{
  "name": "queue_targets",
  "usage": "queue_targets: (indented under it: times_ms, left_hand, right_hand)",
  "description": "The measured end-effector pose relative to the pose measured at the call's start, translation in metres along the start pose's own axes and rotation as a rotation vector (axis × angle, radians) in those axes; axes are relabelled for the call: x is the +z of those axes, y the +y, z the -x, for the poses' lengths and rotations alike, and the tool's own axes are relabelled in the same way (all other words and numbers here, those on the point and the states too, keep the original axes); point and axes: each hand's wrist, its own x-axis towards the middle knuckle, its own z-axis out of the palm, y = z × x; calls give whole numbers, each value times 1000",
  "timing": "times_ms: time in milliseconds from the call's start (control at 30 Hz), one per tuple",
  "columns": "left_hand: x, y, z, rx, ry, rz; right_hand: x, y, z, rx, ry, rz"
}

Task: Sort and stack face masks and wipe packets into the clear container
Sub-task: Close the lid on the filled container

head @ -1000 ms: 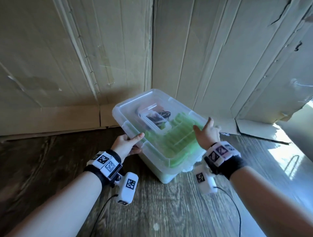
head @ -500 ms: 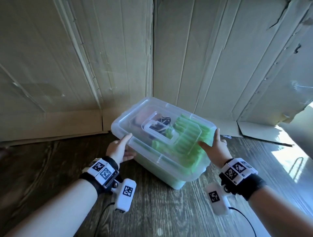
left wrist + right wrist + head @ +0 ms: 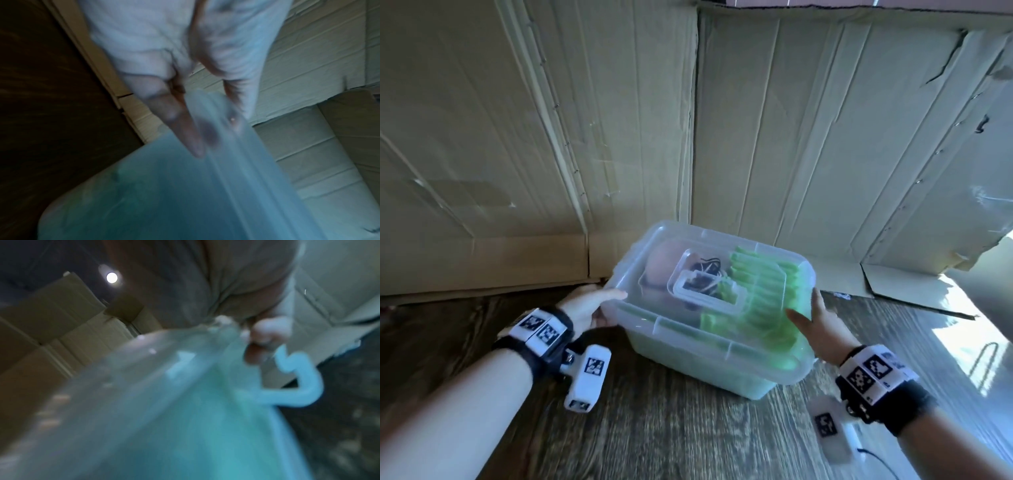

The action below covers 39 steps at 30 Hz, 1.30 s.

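The clear container stands lidded on the dark wooden table, and both hands hold it by its ends. Green wipe packets fill its right side in rows. A peach face mask with black ear loops lies in its left side. My left hand grips the left rim, thumb on the lid and fingers underneath. My right hand grips the right rim in the same way. The blurred left wrist view shows the fingers at the container's edge. The right wrist view shows a fingertip under the rim.
Cardboard sheets stand as a wall right behind the container, with a torn flap lying flat at the right. Bare wooden tabletop stretches in front. Sunlight falls on the table's far right.
Both hands have brought the container lower and nearer in view, and it looks less tilted. The right hand sits closer to the near right corner.
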Motion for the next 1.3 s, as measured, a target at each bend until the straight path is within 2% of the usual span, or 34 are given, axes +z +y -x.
queue_targets:
  times_ms: [133, 333, 467, 533, 733, 800, 867, 933, 1000, 1200, 1300]
  left_hand:
    - [-6, -26, 26, -104, -139, 18]
    - [-14, -28, 14, -153, -72, 52]
    - [-15, -30, 8, -47, -90, 172]
    - [-11, -28, 12, 15, -73, 146]
    - [-16, -23, 16, 265, 206, -152]
    - [-15, -19, 18, 317, 191, -223]
    - [-13, -17, 18, 344, 174, -249]
    - [-15, -16, 16, 369, 200, -318]
    - [-14, -15, 18, 398, 214, -394]
    - [-10, -13, 18, 443, 247, -532]
    - [-10, -15, 18, 447, 255, -545]
  right_hand:
    - [-23, 1, -20, -96, -90, 32]
    - [-25, -8, -42, -139, -173, 77]
    - [-23, -12, -49, -156, -181, 67]
    - [-22, -11, -50, -176, -182, 53]
    - [-21, -6, -58, -91, -93, 2]
    - [-20, -7, -56, -96, -113, -28]
    - [-18, -5, -58, -115, -186, -156]
    - [-18, -6, -57, -63, -220, -325]
    - [-15, -6, -59, -15, -217, -399]
    - [-16, -6, -63, 56, -230, -317]
    - [-18, -11, -59, 38, -109, -144]
